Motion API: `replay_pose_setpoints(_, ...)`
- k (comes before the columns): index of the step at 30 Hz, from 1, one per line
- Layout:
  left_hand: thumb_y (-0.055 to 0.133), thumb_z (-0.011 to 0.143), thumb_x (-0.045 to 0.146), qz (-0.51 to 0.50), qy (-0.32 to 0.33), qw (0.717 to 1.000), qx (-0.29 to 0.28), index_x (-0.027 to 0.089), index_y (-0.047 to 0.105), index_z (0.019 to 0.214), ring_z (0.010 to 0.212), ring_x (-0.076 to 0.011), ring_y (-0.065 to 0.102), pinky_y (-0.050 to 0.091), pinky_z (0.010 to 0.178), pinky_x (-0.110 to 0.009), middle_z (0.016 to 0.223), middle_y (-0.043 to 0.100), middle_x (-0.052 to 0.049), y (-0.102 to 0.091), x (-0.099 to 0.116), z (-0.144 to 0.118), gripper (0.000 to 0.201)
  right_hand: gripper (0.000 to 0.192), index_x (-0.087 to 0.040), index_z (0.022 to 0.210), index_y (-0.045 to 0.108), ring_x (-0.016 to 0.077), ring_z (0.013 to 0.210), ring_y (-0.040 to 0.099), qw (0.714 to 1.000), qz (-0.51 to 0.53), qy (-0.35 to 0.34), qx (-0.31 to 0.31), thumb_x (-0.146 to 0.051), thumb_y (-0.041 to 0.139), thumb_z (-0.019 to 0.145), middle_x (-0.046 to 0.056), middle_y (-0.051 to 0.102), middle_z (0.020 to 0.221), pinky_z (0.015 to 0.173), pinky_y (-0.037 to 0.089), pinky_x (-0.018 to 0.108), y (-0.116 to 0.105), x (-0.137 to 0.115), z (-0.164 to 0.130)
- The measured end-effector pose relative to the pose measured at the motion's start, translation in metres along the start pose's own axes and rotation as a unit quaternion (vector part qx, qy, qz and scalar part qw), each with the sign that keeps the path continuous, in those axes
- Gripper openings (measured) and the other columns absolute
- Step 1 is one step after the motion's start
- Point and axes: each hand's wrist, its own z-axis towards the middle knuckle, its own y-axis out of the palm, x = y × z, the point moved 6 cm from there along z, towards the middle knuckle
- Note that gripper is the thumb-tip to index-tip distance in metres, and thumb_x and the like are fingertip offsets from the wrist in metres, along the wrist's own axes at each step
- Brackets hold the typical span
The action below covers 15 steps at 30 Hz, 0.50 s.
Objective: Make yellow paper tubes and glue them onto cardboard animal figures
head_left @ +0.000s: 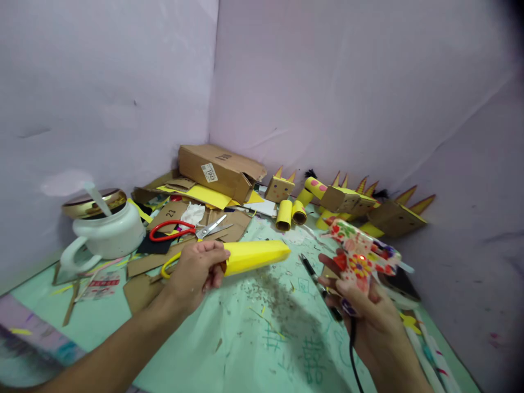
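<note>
My left hand (200, 267) is closed on the near end of a yellow paper-covered tube (257, 256), which points right above the table. In my right hand (364, 305) is a flower-patterned hot glue gun (356, 256) with a small red light lit. Its nozzle faces left toward the yellow tube, apart from it, and a clear glue stick juts from its back. A black cord (354, 355) hangs from its grip. Beyond my left hand lie red-handled scissors (188, 229) and a second, yellow-handled pair, partly hidden. A black pen (315, 278) lies between my hands.
A cardboard box (221, 169) stands in the corner. Several cardboard heads with yellow spikes (352, 199) and short yellow tubes (284, 215) line the back. At left is a white mug (110, 232). Cardboard scraps (141, 295) litter the green table cover (196, 349). Walls close in behind.
</note>
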Motion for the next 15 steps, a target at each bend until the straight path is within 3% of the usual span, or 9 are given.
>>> replay_pose_setpoints(2, 0.064, 0.056, 0.027, 0.017, -0.001, 1.0, -0.015, 0.016, 0.051, 0.057, 0.023, -0.0043, 0.033, 0.015, 0.027, -0.015, 0.032, 0.044, 0.008, 0.005, -0.005, 0.001, 0.017, 0.03, -0.019, 0.092, 0.063, 0.0122, 0.053, 0.051, 0.997, -0.056, -0.042, -0.039, -0.031, 0.071, 0.066, 0.002, 0.061, 0.069, 0.042, 0.04, 0.02, -0.002, 0.001, -0.014)
replay_pose_setpoints(4, 0.063, 0.057, 0.027, 0.033, 0.007, 0.999, -0.027, 0.017, 0.05, 0.056, 0.023, -0.0044, 0.034, 0.016, 0.026, -0.015, 0.032, 0.045, 0.008, 0.01, -0.009, -0.001, 0.017, 0.021, -0.018, 0.08, 0.065, 0.011, 0.045, 0.043, 0.987, -0.111, -0.074, -0.093, -0.036, 0.069, 0.069, -0.001, 0.052, 0.054, 0.039, 0.036, 0.021, 0.002, 0.007, -0.026)
replay_pose_setpoints(7, 0.061, 0.057, 0.028, 0.048, -0.005, 0.998, -0.038, 0.018, 0.047, 0.052, 0.022, -0.0046, 0.035, 0.017, 0.025, -0.014, 0.031, 0.044, 0.008, 0.016, -0.014, -0.005, 0.018, 0.021, -0.019, 0.067, 0.064, 0.0131, 0.042, 0.043, 0.967, -0.17, -0.111, -0.154, -0.04, 0.065, 0.072, -0.002, 0.047, 0.046, 0.041, 0.039, 0.024, 0.014, 0.017, -0.039)
replay_pose_setpoints(12, 0.06, 0.058, 0.028, 0.056, -0.01, 0.998, -0.034, 0.018, 0.047, 0.053, 0.022, -0.0044, 0.034, 0.017, 0.025, -0.014, 0.03, 0.043, 0.009, 0.018, -0.015, -0.007, 0.017, 0.033, -0.02, 0.086, 0.069, 0.0248, 0.069, 0.061, 0.959, -0.236, -0.101, -0.12, -0.049, 0.062, 0.071, 0.007, 0.066, 0.075, 0.064, 0.05, 0.035, 0.013, 0.032, -0.049)
replay_pose_setpoints(15, 0.059, 0.059, 0.028, 0.057, 0.004, 0.998, -0.033, 0.018, 0.048, 0.055, 0.021, -0.0045, 0.033, 0.017, 0.024, -0.014, 0.029, 0.043, 0.009, 0.017, -0.013, -0.006, 0.015, 0.031, -0.02, 0.077, 0.07, 0.0246, 0.068, 0.06, 0.957, -0.262, -0.087, -0.094, -0.049, 0.067, 0.066, 0.006, 0.066, 0.071, 0.063, 0.05, 0.034, 0.005, 0.036, -0.051)
